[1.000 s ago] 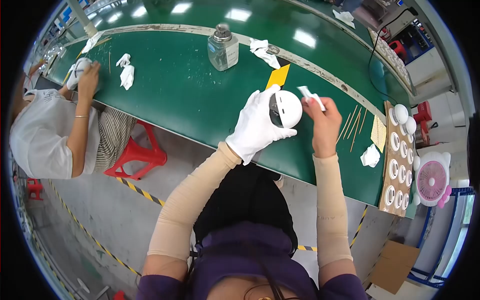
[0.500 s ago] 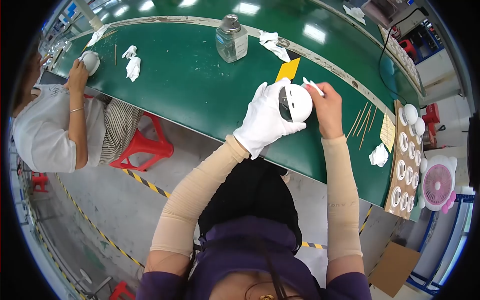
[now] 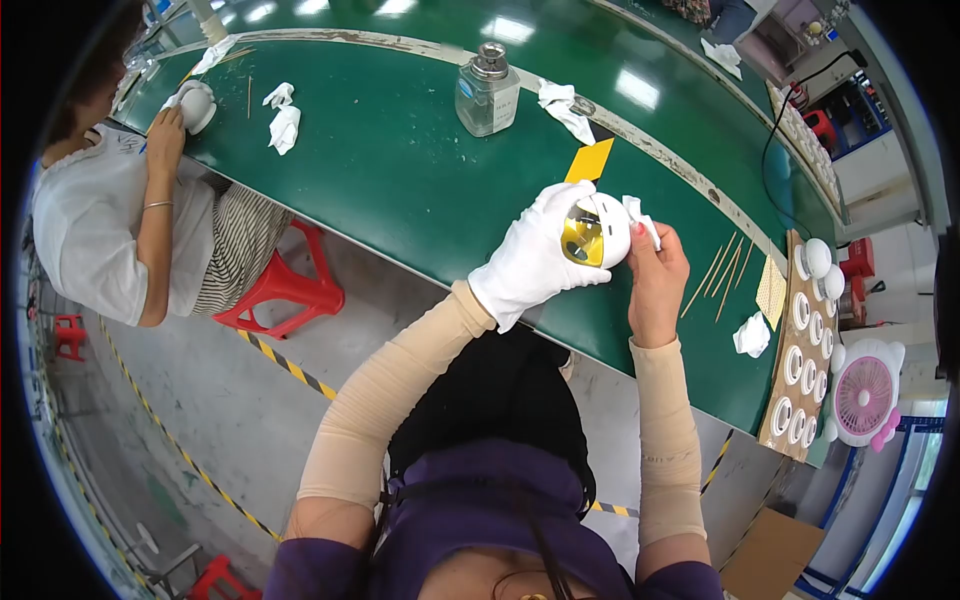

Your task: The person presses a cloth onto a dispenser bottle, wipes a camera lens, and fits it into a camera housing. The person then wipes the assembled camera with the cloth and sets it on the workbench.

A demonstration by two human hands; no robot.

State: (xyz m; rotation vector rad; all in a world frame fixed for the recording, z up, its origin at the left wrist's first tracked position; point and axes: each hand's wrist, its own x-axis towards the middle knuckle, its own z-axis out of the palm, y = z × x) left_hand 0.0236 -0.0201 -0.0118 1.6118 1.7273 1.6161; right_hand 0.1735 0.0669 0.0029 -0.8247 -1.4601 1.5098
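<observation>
My left hand, in a white glove, is closed around a white dome-shaped housing with a dark slot. Its clear, curved window faces partly toward me and shows yellow. My bare right hand pinches a crumpled white wipe at the dome's right side; whether the wipe touches the dome is hard to tell. Just beyond the left hand lies a yellow card on the green table. A clear pump bottle stands further back.
Several thin sticks and a crumpled wipe lie at the right. Beyond them is a board of white rings and domes, beside a pink fan. At left, a co-worker on a red stool handles another dome.
The dome has turned so its window shows more and looks yellow instead of dark. My right hand has lowered with the wipe. The whole view has shifted slightly.
</observation>
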